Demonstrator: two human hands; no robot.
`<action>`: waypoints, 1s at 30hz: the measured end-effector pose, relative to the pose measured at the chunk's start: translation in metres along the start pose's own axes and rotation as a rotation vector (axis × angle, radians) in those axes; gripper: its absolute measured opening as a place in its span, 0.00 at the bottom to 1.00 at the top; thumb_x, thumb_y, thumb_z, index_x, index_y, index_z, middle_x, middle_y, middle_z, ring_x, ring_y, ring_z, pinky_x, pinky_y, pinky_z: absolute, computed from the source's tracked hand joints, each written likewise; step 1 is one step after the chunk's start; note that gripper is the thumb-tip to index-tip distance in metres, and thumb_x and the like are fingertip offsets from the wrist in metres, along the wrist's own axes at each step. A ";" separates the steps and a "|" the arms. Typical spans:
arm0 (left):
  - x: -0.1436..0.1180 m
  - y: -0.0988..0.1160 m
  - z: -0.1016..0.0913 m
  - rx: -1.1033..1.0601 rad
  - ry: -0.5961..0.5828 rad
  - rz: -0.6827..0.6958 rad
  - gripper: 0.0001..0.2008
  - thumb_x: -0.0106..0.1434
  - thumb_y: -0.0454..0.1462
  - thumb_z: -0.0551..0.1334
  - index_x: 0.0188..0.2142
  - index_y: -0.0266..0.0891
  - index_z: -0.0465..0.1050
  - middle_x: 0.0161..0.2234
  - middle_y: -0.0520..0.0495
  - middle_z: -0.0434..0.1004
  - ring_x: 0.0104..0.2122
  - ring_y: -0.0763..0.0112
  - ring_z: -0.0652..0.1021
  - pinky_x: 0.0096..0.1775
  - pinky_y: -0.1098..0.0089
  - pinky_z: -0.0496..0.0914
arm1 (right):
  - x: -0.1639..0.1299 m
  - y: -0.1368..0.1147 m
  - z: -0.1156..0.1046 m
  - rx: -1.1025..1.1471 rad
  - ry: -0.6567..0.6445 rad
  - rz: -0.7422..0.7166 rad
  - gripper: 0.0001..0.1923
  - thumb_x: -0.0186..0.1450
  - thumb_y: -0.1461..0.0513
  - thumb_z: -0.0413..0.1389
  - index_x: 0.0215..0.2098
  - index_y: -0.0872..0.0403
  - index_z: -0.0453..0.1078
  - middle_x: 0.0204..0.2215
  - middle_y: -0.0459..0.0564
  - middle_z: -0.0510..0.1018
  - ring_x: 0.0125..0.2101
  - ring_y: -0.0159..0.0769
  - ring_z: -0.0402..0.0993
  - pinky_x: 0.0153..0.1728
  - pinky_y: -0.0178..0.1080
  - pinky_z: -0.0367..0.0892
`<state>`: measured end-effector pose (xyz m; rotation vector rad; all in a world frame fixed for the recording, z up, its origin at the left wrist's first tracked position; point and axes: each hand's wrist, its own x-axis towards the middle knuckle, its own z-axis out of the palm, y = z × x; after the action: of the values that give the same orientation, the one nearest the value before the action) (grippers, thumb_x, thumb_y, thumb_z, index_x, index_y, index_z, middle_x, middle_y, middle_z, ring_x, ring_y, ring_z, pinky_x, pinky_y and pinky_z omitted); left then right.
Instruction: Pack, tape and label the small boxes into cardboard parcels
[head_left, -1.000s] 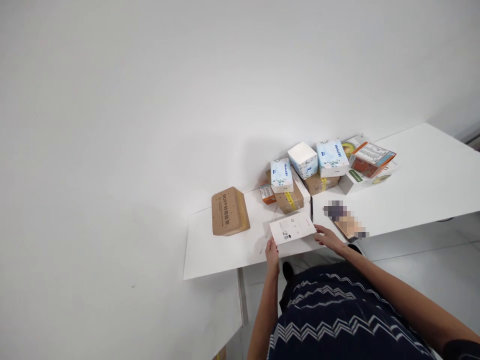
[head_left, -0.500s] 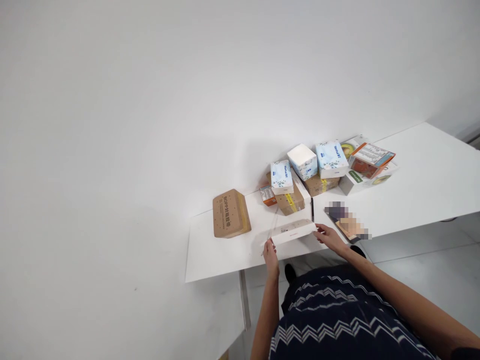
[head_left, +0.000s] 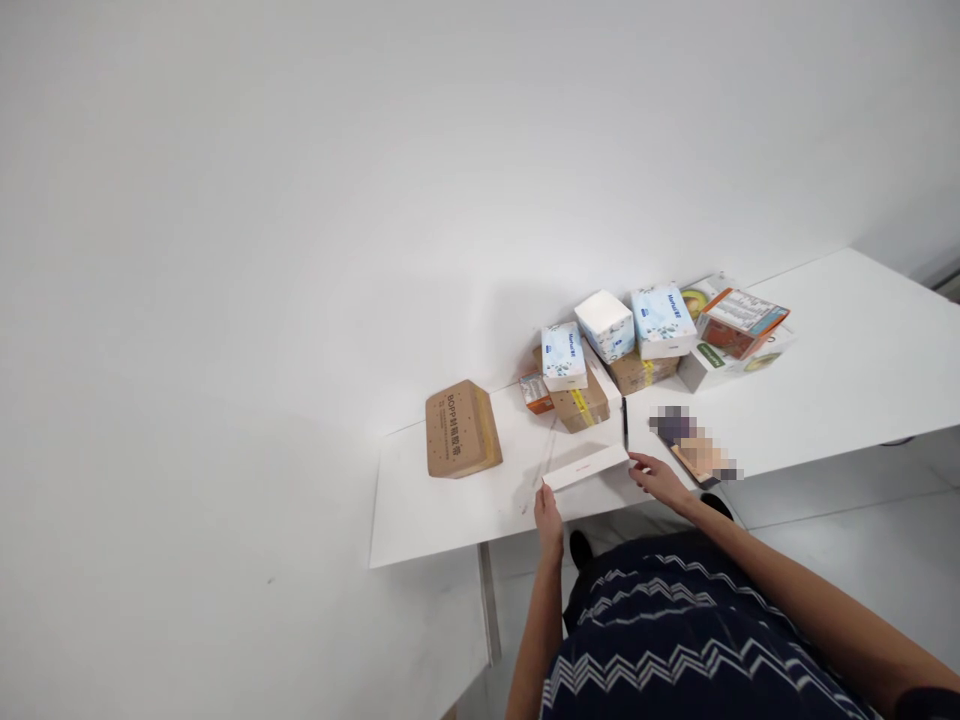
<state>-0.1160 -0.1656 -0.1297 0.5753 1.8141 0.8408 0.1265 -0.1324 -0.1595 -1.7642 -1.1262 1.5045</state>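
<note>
A flat white box (head_left: 586, 466) is held up over the front part of the table, one narrow side facing me with small faint print on it. My left hand (head_left: 549, 515) grips its left end, with the fingers partly hidden behind it. At the right end, my right hand (head_left: 657, 478) has its fingers closed on the corner. Just beyond the box lies a thin black pen-like stick (head_left: 625, 424). A phone-like flat object (head_left: 690, 450), blurred out by pixels, rests to the right of it.
Along the wall on the white table (head_left: 420, 535) stand a brown carton (head_left: 457, 430), tissue packs (head_left: 564, 355) on top of brown boxes (head_left: 589, 405), a small orange box (head_left: 535, 392), and an orange-and-white box (head_left: 742, 320) on avocado-printed boxes (head_left: 709, 368). A table leg (head_left: 489, 600) shows below.
The white box has tilted in my hands, so its broad face no longer shows and only the narrow side faces me. My left hand has shifted slightly right.
</note>
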 end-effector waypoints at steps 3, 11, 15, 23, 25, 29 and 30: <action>0.001 -0.004 0.000 0.007 0.002 0.060 0.24 0.59 0.53 0.56 0.49 0.42 0.67 0.53 0.42 0.69 0.55 0.59 0.68 0.55 0.61 0.61 | 0.004 0.006 0.001 -0.065 -0.017 0.036 0.27 0.54 0.58 0.55 0.53 0.53 0.68 0.36 0.50 0.76 0.27 0.33 0.72 0.29 0.35 0.68; 0.002 -0.005 0.000 -0.011 -0.130 0.201 0.28 0.52 0.47 0.66 0.51 0.41 0.68 0.53 0.41 0.70 0.54 0.58 0.69 0.56 0.62 0.59 | 0.008 0.005 0.002 -0.181 0.003 0.009 0.26 0.54 0.59 0.55 0.52 0.55 0.70 0.41 0.54 0.76 0.34 0.38 0.74 0.40 0.37 0.67; 0.001 -0.001 -0.002 0.057 -0.122 0.215 0.25 0.52 0.47 0.66 0.47 0.39 0.71 0.46 0.40 0.75 0.48 0.57 0.74 0.53 0.60 0.62 | 0.007 0.001 -0.001 -0.175 0.002 -0.019 0.25 0.55 0.60 0.54 0.51 0.56 0.71 0.46 0.56 0.74 0.36 0.40 0.74 0.42 0.39 0.67; 0.005 -0.004 -0.001 0.191 -0.032 0.149 0.27 0.54 0.49 0.62 0.50 0.37 0.70 0.39 0.42 0.77 0.42 0.60 0.75 0.49 0.62 0.65 | 0.005 0.003 -0.002 -0.156 -0.042 -0.016 0.24 0.56 0.59 0.54 0.50 0.57 0.71 0.46 0.56 0.76 0.40 0.43 0.74 0.44 0.40 0.66; 0.007 -0.008 0.001 0.215 -0.002 0.143 0.28 0.53 0.47 0.63 0.50 0.35 0.71 0.44 0.40 0.76 0.44 0.60 0.74 0.49 0.64 0.65 | 0.005 0.006 -0.002 -0.184 -0.058 -0.023 0.25 0.56 0.59 0.53 0.51 0.57 0.70 0.45 0.56 0.77 0.40 0.44 0.75 0.44 0.40 0.66; 0.009 -0.012 0.004 0.226 0.011 0.150 0.28 0.51 0.43 0.64 0.51 0.34 0.70 0.49 0.38 0.73 0.45 0.60 0.74 0.48 0.65 0.65 | 0.006 0.009 -0.001 -0.287 -0.079 -0.039 0.29 0.57 0.58 0.51 0.55 0.61 0.66 0.48 0.60 0.75 0.42 0.45 0.74 0.45 0.41 0.66; 0.010 -0.013 0.004 0.228 0.012 0.152 0.28 0.51 0.43 0.64 0.51 0.34 0.70 0.49 0.37 0.73 0.45 0.60 0.74 0.48 0.65 0.65 | 0.006 0.009 -0.001 -0.303 -0.084 -0.044 0.29 0.57 0.58 0.51 0.55 0.61 0.66 0.48 0.60 0.75 0.42 0.45 0.74 0.45 0.41 0.66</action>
<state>-0.1160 -0.1660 -0.1462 0.8649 1.9085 0.7435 0.1298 -0.1316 -0.1702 -1.8706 -1.4914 1.4538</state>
